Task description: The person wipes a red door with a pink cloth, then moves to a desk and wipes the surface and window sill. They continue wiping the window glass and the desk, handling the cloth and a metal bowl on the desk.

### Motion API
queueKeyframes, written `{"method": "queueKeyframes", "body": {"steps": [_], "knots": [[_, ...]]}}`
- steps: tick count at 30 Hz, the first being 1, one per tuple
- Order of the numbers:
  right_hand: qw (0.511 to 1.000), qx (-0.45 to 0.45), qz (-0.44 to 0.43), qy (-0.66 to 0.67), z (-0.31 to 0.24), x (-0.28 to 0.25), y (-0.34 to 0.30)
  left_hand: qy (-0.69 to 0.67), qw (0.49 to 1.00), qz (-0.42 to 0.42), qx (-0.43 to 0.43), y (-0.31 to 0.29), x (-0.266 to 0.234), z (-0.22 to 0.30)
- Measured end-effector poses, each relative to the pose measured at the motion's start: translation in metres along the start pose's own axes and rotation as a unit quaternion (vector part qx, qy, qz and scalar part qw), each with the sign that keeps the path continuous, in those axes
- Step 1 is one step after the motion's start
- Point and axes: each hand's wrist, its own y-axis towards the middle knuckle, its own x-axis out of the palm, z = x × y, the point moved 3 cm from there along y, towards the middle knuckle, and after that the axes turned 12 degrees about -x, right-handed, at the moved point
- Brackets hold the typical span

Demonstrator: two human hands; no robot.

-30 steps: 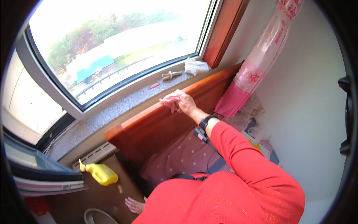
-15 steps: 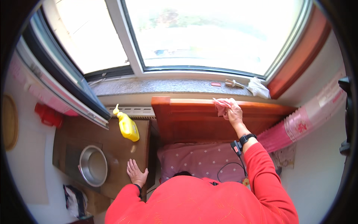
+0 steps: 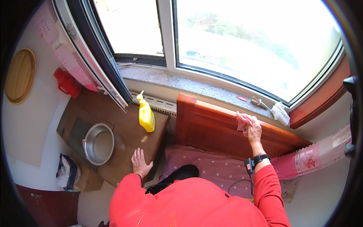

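Observation:
A crumpled pink cloth (image 3: 245, 122) is gripped in my right hand (image 3: 255, 132), pressed to the top edge of a reddish-brown wooden headboard (image 3: 215, 132). My left hand (image 3: 141, 164) rests palm down on a brown tabletop (image 3: 128, 130), its fingers apart and holding nothing. Beyond that hand stands a yellow pump bottle (image 3: 146, 115). To its left is a round metal basin (image 3: 99, 144) with what looks like water in it. A small pale patch (image 3: 144, 139) shows on the tabletop between the bottle and my left hand.
A stone windowsill (image 3: 189, 84) runs behind the headboard, bearing a white crumpled cloth (image 3: 280, 113) and a small red block (image 3: 242, 98). An open window sash (image 3: 90, 49) juts over the table. Below lies a pink starred bedspread (image 3: 208, 166); a pink curtain (image 3: 306, 160) hangs right.
The view has turned, so the room appears tilted and shifted rightward. My right hand still holds the cloth at the headboard's top edge, and my left hand stays on the tabletop.

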Motion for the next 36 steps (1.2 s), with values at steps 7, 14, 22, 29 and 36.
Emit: {"method": "queueKeyframes", "body": {"steps": [7, 14, 22, 29, 36], "knots": [[0.998, -0.069, 0.012, 0.001, -0.004, -0.006, 0.001, 0.031, 0.999, -0.02, -0.011, 0.002, 0.001, 0.001], [0.997, -0.069, -0.006, -0.016, 0.002, -0.01, 0.002, 0.016, 1.0, -0.006, 0.0, 0.001, 0.003, 0.0], [0.997, -0.075, -0.014, -0.008, 0.011, -0.01, 0.004, 0.029, 0.999, -0.036, -0.017, 0.004, 0.009, -0.002], [0.997, -0.041, -0.061, 0.022, 0.016, -0.012, 0.008, 0.122, 0.979, -0.157, -0.036, 0.014, -0.02, 0.017], [0.992, -0.024, -0.056, 0.106, 0.027, -0.007, 0.012, -0.027, 0.895, -0.377, 0.235, 0.095, -0.104, 0.176]]}}
